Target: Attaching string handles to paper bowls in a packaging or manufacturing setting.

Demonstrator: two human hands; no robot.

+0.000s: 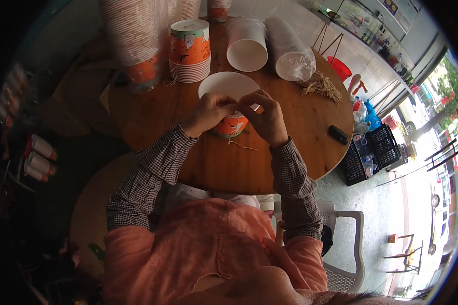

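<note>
A round paper tub [230, 83], white inside and orange with a green base band outside, stands in front of me on the wooden table. Above its near rim, my left hand [208, 113] and my right hand [267, 118] meet with thumbs and fingertips pinched together. Between them they hold what looks like a thin string, mostly hidden by the fingers. A loose tail of pale string [245, 147] lies on the table just below the tub. The tub's near side is partly covered by both hands.
Stacked orange tubs [190, 51] stand behind to the left, beside a tall plastic-wrapped stack [135, 46]. Two wrapped stacks of white tubs [247, 55] lie at the back. A bundle of strings [322, 87] and a small black object [338, 134] rest on the right side.
</note>
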